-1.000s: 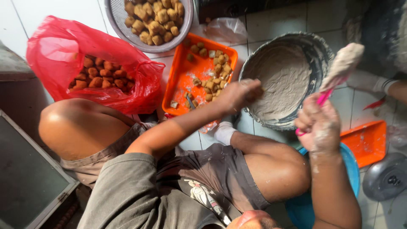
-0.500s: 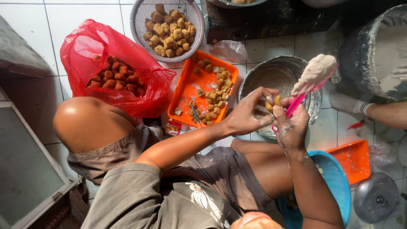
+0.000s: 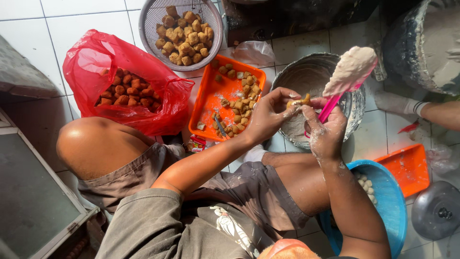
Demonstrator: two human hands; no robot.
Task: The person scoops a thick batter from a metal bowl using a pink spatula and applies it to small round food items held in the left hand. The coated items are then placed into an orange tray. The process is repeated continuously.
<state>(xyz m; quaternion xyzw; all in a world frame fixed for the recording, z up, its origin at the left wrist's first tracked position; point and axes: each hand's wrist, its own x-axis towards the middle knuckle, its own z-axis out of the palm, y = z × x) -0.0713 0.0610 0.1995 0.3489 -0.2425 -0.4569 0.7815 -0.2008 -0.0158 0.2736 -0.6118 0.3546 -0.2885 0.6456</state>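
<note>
My left hand (image 3: 270,115) holds a small brown fried tofu piece (image 3: 299,101) over the metal bowl of pale paste (image 3: 311,76). My right hand (image 3: 327,132), dusted white, grips a pink-handled spatula (image 3: 350,76) heaped with pale paste and touches the tofu piece. An orange tray (image 3: 211,103) with several tofu pieces lies left of the bowl. I sit on a white tiled floor with bare knees.
A red plastic bag (image 3: 96,72) of tofu lies at left, a metal colander (image 3: 182,33) of tofu above it. A blue basin (image 3: 390,206) with pale balls sits lower right, beside a second orange tray (image 3: 407,168) and a metal lid (image 3: 438,211). Another person's arm (image 3: 438,112) enters at right.
My left hand left the orange tray with a tofu piece and came to my right hand above the bowl. The spatula moved left and lower, close to the tofu.
</note>
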